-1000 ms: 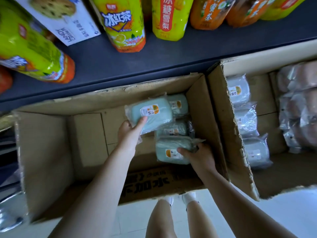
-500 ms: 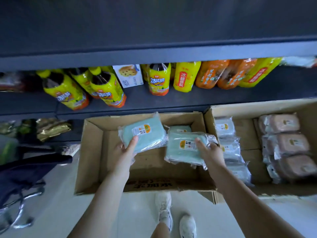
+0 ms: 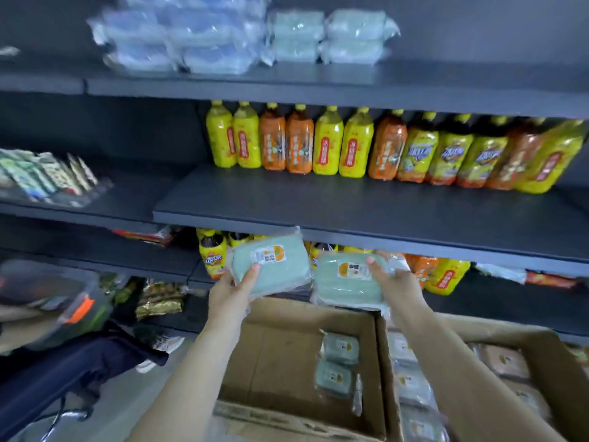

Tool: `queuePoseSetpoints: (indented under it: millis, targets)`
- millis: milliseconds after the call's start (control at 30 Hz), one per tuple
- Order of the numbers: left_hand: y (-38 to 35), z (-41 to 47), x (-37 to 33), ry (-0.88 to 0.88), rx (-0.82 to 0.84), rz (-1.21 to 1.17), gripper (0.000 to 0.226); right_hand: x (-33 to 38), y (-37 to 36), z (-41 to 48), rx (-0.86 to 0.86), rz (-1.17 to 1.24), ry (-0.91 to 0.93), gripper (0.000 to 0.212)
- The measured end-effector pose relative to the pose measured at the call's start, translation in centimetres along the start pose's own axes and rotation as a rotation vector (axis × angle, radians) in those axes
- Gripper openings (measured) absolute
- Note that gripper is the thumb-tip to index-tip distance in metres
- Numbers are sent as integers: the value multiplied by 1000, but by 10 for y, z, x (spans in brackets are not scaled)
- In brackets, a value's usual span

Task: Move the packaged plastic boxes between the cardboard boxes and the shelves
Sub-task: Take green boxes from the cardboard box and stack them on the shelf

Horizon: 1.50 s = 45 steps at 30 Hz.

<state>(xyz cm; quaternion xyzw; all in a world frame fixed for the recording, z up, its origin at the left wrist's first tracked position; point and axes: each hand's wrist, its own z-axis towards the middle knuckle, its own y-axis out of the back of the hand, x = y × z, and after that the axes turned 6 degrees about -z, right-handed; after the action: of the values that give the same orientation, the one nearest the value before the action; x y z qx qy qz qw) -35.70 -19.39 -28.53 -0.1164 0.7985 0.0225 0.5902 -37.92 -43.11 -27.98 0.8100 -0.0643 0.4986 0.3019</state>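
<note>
Shop aisle, dark shelves (image 3: 366, 215) (tiered), rows of drink bottles (image 3: 325, 141), stock cartons (image 3: 287, 355)

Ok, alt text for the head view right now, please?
The left hand grips one green box and the right hand a second green box, above an open cardboard box holding two more boxes. Dark shelves ahead carry bottles and, on top, stacked packs.

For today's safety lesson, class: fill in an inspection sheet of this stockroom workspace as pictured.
Surface: middle shelf, front bare.
Job's things: left green box, right green box, both held above the left cardboard box; two green packs lie inside; stacked packs on top shelf.
Clutter: dark cloth, lower left.
Hands: left hand, right hand each grip one box.
Cables: nothing seen.
Surroundings: drink bottles; right cardboard box with more packs.
</note>
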Motion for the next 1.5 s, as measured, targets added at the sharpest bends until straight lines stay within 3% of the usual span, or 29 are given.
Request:
queuePoseSetpoints:
  millis: [200, 500, 700, 800, 967, 1233, 1333, 1500]
  targets:
    - [12, -12, -100, -130, 63, -31, 17, 99, 30, -30, -67, 77, 142, 61]
    - [8, 25, -226, -308, 209, 11, 26, 210, 40, -41, -170, 284, 308, 25]
    - [-15, 62, -271, -403, 244, 18, 34, 255, 43, -26, -250, 329, 333, 27]
    - [-35, 82, -282, -447, 256, 21, 31, 273, 49, -13, -273, 298, 349, 38]
    - [-74, 118, -292, -493, 217, 96, 53, 301, 57, 27, -321, 323, 352, 40]
    - [-154, 185, -316, -595, 62, 340, 57, 333, 74, 135, -367, 97, 323, 42]
    - [-183, 213, -329, -619, -28, 607, 60, 344, 75, 179, -336, 108, 294, 42]
    - [-206, 247, -337, -649, -26, 1002, 53, 349, 70, 223, -297, 47, 265, 47]
